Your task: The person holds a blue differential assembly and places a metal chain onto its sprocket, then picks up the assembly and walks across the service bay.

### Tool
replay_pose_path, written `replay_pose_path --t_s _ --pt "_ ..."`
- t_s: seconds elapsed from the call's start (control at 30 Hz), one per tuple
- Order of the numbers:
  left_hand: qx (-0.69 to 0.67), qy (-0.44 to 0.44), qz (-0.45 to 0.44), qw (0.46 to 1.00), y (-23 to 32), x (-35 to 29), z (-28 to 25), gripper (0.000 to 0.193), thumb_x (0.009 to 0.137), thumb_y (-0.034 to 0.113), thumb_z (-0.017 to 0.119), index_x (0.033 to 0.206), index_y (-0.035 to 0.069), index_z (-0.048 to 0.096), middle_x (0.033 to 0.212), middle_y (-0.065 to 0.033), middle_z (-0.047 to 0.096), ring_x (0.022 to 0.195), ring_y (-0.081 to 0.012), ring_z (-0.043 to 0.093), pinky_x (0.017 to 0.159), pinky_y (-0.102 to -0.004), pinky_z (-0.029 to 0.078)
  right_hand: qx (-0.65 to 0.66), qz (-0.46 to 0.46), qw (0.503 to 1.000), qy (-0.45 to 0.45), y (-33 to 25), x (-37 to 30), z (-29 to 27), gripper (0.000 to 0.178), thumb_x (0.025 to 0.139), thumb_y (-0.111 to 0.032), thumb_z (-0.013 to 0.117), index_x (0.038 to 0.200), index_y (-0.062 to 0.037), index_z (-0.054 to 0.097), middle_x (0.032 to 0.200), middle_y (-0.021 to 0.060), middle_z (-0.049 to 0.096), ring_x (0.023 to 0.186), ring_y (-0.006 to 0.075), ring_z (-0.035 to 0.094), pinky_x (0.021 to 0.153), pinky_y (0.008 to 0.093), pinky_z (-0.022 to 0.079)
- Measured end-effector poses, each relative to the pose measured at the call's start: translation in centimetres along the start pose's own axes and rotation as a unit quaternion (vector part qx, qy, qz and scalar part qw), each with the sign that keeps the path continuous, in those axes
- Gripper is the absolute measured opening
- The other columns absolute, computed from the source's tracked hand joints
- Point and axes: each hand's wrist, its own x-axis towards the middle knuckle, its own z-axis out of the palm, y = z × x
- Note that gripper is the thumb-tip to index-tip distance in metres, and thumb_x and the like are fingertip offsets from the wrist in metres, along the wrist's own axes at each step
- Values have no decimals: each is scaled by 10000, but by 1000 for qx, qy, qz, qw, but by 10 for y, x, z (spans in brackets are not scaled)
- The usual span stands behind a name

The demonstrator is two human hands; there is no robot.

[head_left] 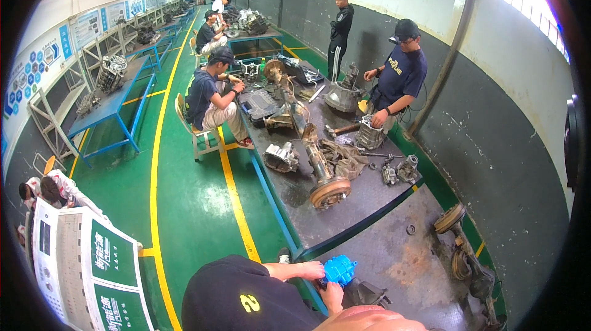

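Note:
At the lower edge, my left hand (312,270) reaches in from a dark sleeve and closes on the left side of a bright blue, ribbed casting-like part (339,270). My right hand (333,296) grips the same part from below, its fingers partly hidden. A small dark piece shows between the hands, too small to name. Just right of my right hand, a dark grey metal part (364,294) lies at the near edge of the metal-topped workbench (394,263).
A ring (410,230) and a rusty axle (460,251) lie on the near bench. Beyond, a long bench holds an axle with a brake drum (330,192), a housing (281,158) and a hammer (342,129). Several people work or stand around it. A white cabinet (68,257) is left.

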Motion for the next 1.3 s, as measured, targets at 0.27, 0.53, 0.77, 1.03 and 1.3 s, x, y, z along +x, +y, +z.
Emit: replay_pose_path --t_s 0.27,0.53,0.77,1.03,1.3 --pt "-11 15 6 1000 -4 0 12 190 815 196 682 974 97 648 987 -76 660 1026 -254 614 856 -424 474 -1 3 1000 -25 0 -2 -1 291 763 -304 740 761 -40 618 785 167 668 785 363 656 714 491 542" --pt "-13 0 -17 1000 -5 -8 4 318 771 227 749 1044 105 640 1065 -60 642 1059 -257 599 875 -435 478 12 10 1000 -9 5 -11 1 315 753 -294 760 819 -14 631 824 184 686 801 379 664 713 503 531" --pt "-3 14 -20 1000 -9 -8 6 236 808 246 717 988 101 673 1025 -69 686 1043 -256 625 861 -433 486 10 24 1000 -9 8 -16 7 303 757 -287 745 824 -15 629 824 177 684 802 373 664 716 501 533" --pt "6 27 -4 1000 -14 -10 14 259 767 205 723 992 117 630 1022 -52 648 1029 -244 610 847 -418 468 -1 -3 1000 23 5 -18 7 240 736 -236 727 786 -48 586 736 154 646 748 355 651 679 485 531" --pt "-21 11 1 1000 -21 -13 0 291 776 271 761 996 115 652 1024 -61 669 1061 -263 614 885 -443 476 4 3 999 39 5 -17 6 249 726 -238 719 801 -26 612 770 171 661 756 371 647 671 504 527"
